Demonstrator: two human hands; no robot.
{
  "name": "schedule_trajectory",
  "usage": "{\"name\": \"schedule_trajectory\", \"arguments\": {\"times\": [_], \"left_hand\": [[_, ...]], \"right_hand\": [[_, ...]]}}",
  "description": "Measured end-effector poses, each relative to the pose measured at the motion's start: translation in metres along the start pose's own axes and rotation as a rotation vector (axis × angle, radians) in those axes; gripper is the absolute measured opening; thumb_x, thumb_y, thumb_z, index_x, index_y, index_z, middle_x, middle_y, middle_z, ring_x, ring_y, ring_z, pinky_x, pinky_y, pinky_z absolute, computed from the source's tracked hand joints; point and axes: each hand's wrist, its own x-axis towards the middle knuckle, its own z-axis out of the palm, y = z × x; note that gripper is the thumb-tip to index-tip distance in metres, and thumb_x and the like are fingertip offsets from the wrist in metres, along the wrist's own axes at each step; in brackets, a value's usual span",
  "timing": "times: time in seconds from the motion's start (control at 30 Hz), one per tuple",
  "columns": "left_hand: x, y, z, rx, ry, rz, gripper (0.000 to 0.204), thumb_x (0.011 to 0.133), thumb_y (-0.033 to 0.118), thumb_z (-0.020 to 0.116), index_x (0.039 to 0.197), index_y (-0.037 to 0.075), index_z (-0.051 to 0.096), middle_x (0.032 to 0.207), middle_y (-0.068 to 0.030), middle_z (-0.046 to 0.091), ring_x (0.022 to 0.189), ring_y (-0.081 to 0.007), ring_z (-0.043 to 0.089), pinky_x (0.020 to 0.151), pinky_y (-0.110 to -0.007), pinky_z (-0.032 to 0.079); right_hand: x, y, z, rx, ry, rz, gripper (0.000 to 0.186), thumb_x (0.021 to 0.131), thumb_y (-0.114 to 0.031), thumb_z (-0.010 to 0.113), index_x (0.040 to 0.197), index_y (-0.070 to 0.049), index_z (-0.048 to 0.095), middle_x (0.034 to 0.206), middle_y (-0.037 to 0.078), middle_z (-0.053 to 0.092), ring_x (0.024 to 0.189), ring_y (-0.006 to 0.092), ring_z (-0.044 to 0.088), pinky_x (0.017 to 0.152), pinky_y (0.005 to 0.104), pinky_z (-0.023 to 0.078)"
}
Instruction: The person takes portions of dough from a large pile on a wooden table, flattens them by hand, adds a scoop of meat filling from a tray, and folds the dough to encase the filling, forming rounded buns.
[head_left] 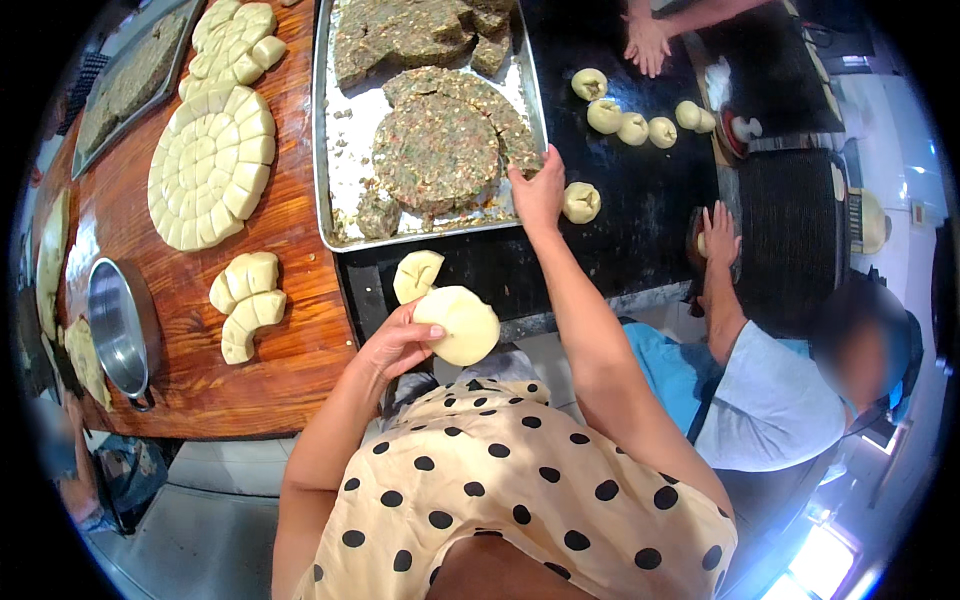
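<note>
My left hand (400, 340) holds a flat, pale dough disc (465, 325) above the bench's front edge, thumb on top. My right hand (540, 190) reaches to the right side of a metal tray (329, 140), fingers closed on the chopped, speckled filling (435, 140) at that edge; its fingertips are partly hidden. Below the tray lies a small cut dough piece (415, 275). A filled dough ball (582, 203) sits on the black surface right of my right hand, and several more (632, 129) lie farther back.
On the wooden table (310, 320) at left are cut dough rounds (210, 165), dough pieces (250, 305), a steel pot (118, 325) and another tray (125, 80). Co-workers' hands are at the back (648, 42) and on the right (718, 235); a person in grey (760, 400) sits at right.
</note>
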Motion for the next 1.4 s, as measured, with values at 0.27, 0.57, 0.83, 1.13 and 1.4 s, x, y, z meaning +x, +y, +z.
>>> {"name": "schedule_trajectory", "arguments": {"times": [0.27, 0.57, 0.83, 1.13, 1.4], "left_hand": [[-0.018, 0.003, -0.011, -0.022, 0.001, 0.010, 0.050, 0.080, 0.005, 0.075, 0.126, -0.004, 0.056, 0.120, -0.0124, 0.065, 0.112, -0.0235, 0.063, 0.103, -0.040, 0.047], [-0.014, 0.010, -0.010, -0.008, 0.106, 0.052, 0.042, 0.083, 0.006, 0.074, 0.122, -0.002, 0.059, 0.115, -0.0098, 0.067, 0.109, -0.0203, 0.064, 0.100, -0.037, 0.049], [0.034, 0.025, 0.002, -0.045, 0.307, 0.184, 0.045, 0.095, 0.019, 0.063, 0.133, 0.000, 0.050, 0.130, -0.0139, 0.058, 0.121, -0.0252, 0.058, 0.103, -0.043, 0.048], [0.075, 0.043, 0.080, -0.320, -0.037, 0.235, 0.051, 0.095, 0.037, 0.062, 0.136, 0.008, 0.048, 0.129, -0.0111, 0.058, 0.120, -0.0247, 0.057, 0.102, -0.043, 0.049], [0.092, 0.030, 0.110, -0.116, 0.174, 0.319, 0.041, 0.092, 0.022, 0.068, 0.129, 0.012, 0.052, 0.124, -0.0075, 0.061, 0.114, -0.0232, 0.061, 0.097, -0.043, 0.053]], "right_hand": [[0.005, -0.006, 0.037, -0.174, 0.129, 0.082, 0.078, 0.076, -0.024, 0.079, 0.137, 0.000, 0.038, 0.124, 0.023, 0.054, 0.119, 0.0390, 0.050, 0.102, 0.0433, 0.041], [-0.003, -0.002, 0.035, -0.091, 0.166, 0.068, 0.070, 0.076, -0.021, 0.080, 0.133, -0.004, 0.045, 0.120, 0.019, 0.056, 0.117, 0.0372, 0.052, 0.099, 0.0449, 0.044], [-0.056, -0.018, -0.040, 0.764, -0.106, 0.077, 0.069, 0.077, -0.012, 0.080, 0.134, -0.002, 0.042, 0.124, 0.013, 0.055, 0.116, 0.0236, 0.055, 0.099, 0.0364, 0.045], [-0.085, -0.063, -0.092, 0.476, -0.171, -0.551, 0.070, 0.074, -0.036, 0.081, 0.132, -0.008, 0.052, 0.136, 0.011, 0.056, 0.136, 0.0330, 0.043, 0.118, 0.0532, 0.016], [-0.083, -0.052, -0.124, 0.812, -0.291, -0.395, 0.099, 0.079, -0.046, 0.075, 0.152, -0.002, 0.025, 0.160, 0.019, 0.015, 0.148, 0.0280, 0.018, 0.120, 0.0426, 0.014]]}}
